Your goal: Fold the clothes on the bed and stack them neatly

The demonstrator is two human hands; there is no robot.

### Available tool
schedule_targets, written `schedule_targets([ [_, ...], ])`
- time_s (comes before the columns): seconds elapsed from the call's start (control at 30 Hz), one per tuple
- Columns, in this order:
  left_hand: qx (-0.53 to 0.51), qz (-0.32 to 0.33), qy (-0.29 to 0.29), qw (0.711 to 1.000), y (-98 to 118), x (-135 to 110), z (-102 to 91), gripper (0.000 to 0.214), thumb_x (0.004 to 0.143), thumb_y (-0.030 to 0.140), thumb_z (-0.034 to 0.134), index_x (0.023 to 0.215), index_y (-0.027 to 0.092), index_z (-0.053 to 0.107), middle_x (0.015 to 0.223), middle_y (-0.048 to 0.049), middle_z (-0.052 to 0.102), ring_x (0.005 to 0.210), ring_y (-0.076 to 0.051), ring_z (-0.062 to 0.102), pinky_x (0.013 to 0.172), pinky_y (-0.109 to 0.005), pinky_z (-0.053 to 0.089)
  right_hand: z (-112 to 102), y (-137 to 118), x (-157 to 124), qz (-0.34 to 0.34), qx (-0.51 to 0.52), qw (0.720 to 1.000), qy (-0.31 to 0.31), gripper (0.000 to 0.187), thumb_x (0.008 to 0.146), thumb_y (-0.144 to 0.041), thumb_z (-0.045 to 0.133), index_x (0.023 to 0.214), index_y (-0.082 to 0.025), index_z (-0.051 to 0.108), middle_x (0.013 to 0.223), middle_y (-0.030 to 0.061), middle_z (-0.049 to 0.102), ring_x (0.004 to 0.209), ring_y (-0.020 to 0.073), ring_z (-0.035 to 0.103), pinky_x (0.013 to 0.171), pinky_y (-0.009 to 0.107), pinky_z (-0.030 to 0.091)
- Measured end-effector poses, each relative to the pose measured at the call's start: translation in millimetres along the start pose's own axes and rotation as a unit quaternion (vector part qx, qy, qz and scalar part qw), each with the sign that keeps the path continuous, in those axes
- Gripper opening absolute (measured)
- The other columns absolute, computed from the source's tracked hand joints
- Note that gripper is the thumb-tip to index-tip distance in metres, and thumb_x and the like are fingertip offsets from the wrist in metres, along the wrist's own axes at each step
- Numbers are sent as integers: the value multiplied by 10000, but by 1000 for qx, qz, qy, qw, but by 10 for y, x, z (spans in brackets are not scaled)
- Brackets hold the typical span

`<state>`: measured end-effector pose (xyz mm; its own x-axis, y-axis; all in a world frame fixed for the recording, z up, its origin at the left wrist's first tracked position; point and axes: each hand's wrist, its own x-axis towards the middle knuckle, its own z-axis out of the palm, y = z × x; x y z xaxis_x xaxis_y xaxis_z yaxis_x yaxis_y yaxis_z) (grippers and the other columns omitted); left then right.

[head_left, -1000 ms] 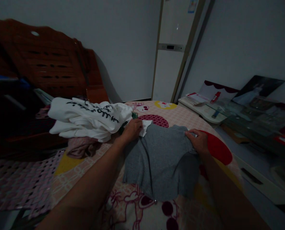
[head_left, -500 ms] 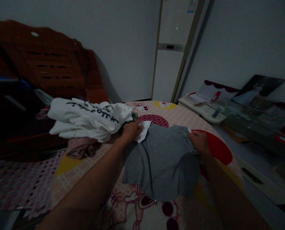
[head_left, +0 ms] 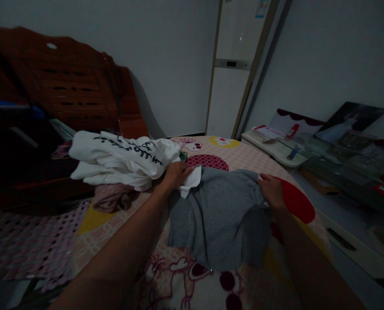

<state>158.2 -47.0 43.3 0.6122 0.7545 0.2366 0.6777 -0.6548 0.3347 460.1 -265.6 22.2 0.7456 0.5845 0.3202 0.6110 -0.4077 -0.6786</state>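
Observation:
A grey knitted sweater [head_left: 224, 211] with ribbed edges lies spread over the patterned cloth. At its upper left, a white collar [head_left: 192, 181] sticks out, and my left hand [head_left: 175, 174] is closed on it. My right hand [head_left: 272, 189] pinches the sweater's upper right corner, where a small bit of white shows at the fingertips. Just left of my left hand rests a bundled white garment [head_left: 121, 159] with black lettering. A brownish-pink piece of clothing [head_left: 113, 198] sits partly under that bundle.
The pink cloth [head_left: 246, 153] carries cartoon and dotted prints. A wooden chair [head_left: 72, 82] stands at the left, beside a woven pink surface [head_left: 33, 245]. On the right are a glass-topped cabinet [head_left: 337, 163], papers [head_left: 266, 133] and a photo [head_left: 350, 120]. A tall white unit [head_left: 229, 94] stands behind.
The sweater's top edge is stretched a little wider and straighter between my hands. My right hand has moved slightly right. The white collar hangs a bit lower by my left hand.

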Motion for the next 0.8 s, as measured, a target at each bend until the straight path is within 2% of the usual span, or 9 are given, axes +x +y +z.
schedule_targets([
  [0.07,-41,48,-30,998,-11,2,17,422,907,484,485,703,162,668,769,-91,703,755,-207,637,699,-286,430,16,36,41,1,-45,999,-17,420,748,-297,594,1086,-95,739,1014,149,759,972,285,699,855,331,511],
  [0.13,-81,65,-48,993,-9,-2,16,367,866,495,535,769,167,666,784,-70,697,740,-195,626,679,-277,425,34,69,85,-3,-90,996,-29,407,750,-299,610,1072,-89,744,1018,160,756,992,295,691,848,329,505],
  [0.23,-110,55,-58,991,-11,-9,-20,378,806,529,594,906,173,669,871,-68,698,774,-198,625,660,-268,418,54,98,135,-18,-150,987,-61,276,757,-328,626,877,-123,766,915,149,759,905,284,690,767,317,492],
  [0.33,-115,57,-110,986,-43,-12,-63,422,795,589,573,768,175,648,720,-33,639,661,-173,571,592,-258,376,59,101,146,-14,-159,983,-95,195,744,-307,617,683,-153,721,703,102,721,728,227,662,635,275,440],
  [0.47,-218,61,-156,961,-100,-16,-87,402,773,560,601,652,177,597,579,17,524,546,-119,461,515,-231,319,36,100,102,7,-79,993,-84,184,718,-293,587,638,-165,693,571,43,655,615,184,600,547,254,372],
  [0.6,-268,24,-157,950,-104,-1,-129,319,760,471,613,686,164,660,565,20,515,532,-112,441,502,-230,303,-22,76,34,49,39,997,-36,203,676,-334,595,670,-155,691,569,17,643,570,173,570,505,254,364],
  [0.7,-240,-2,-129,962,-72,17,-210,264,749,406,615,745,166,724,551,30,519,527,-110,441,505,-231,297,-71,-3,-4,85,171,982,7,213,633,-348,623,716,-160,680,581,-2,653,529,162,566,466,243,384],
  [0.8,-216,-16,-91,972,-25,13,-322,225,748,358,614,753,171,739,503,42,505,498,-107,442,494,-227,293,-102,-116,-15,100,296,949,47,191,601,-312,638,731,-171,644,581,4,673,493,166,590,459,252,447],
])
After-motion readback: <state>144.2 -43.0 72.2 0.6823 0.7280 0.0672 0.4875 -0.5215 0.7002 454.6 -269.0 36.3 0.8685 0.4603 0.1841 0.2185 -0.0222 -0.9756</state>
